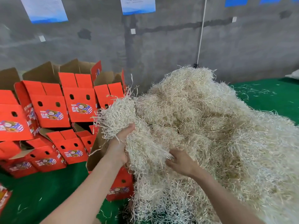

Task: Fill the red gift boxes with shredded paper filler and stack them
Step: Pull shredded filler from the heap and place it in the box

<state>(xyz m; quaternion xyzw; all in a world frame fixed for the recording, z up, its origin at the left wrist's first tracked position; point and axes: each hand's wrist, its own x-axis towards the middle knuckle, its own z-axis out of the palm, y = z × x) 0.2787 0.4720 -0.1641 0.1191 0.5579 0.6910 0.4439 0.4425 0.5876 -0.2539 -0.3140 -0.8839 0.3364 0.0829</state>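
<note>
Gripping a raised clump (119, 110) of filler in the left fingers (130, 126). Clutching strands with the right fingers (174, 155), half buried in the pile (210, 126) at 3 o'clock. Just below the clump, at 6 o'clock, an open box (120, 186). At 9 o'clock, the stack (51, 110). Likely to drag tangled strands off the pile and spill them beside the box onto the floor (48, 191).

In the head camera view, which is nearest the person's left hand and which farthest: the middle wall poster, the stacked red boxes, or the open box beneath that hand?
1. The open red box, directly below the left hand.
2. The stacked red boxes, off to its left.
3. The middle wall poster, far behind, high on the grey wall.
</note>
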